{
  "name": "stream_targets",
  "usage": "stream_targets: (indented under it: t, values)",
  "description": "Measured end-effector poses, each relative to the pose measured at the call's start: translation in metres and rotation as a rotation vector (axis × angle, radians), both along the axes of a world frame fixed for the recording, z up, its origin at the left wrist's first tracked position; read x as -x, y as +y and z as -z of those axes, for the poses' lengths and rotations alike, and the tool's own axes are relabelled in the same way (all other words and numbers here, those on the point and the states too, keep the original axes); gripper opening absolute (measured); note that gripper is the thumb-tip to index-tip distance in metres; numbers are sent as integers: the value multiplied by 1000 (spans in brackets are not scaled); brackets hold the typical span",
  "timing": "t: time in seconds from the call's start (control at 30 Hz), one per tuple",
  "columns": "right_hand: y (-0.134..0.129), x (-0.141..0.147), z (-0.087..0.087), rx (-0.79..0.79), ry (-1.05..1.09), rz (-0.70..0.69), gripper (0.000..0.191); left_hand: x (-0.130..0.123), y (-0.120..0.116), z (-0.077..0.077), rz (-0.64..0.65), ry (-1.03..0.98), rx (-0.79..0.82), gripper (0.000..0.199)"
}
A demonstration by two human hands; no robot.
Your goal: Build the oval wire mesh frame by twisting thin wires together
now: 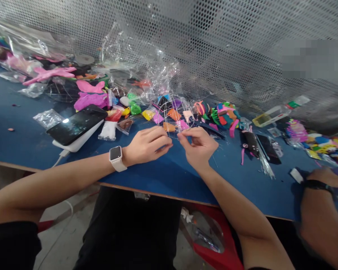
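Observation:
A thin, pale wire frame (165, 112), bent into rounded loops like a small cage, stands between my two hands just above the blue table. My left hand (150, 144), wearing a white-strapped watch (116, 157), has its fingers curled closed at the frame's lower left; the exact grip is hidden. My right hand (199, 145) pinches the lower right of the frame between thumb and forefinger. Small packets of coloured clay lie behind the frame, among them an orange packet (169, 127) and a yellow packet (148, 114).
A black phone (77, 125) rests on a white block at left. Crumpled clear plastic (141, 56) leans against the perforated metal screen (214, 48). On the right are a bottle (278, 112), a bundle of wires (266, 163) and another person's arm (322, 213).

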State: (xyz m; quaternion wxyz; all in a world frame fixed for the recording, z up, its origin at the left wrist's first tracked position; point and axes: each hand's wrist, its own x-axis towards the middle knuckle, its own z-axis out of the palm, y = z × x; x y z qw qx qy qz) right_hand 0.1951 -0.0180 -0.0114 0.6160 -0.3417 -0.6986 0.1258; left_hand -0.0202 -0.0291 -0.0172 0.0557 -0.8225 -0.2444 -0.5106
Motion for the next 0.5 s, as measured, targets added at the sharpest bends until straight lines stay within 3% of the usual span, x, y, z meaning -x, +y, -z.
stream_targets:
  t: [0.13, 0.27, 0.37, 0.5]
  values:
    - [-2, 3, 2, 60, 8, -8, 11, 8, 10, -4, -187, 134, -86, 5]
    - [-3, 5, 2, 64, 29, -52, 7, 10, 10, -4, -157, 238, -143, 14]
    - [-3, 7, 2, 98, 55, -64, 12, 5, 2, 0, -152, 285, -24, 23]
    - [-1, 9, 1, 257, 120, -98, 25, -1, -2, 5, -200, 300, 172, 44]
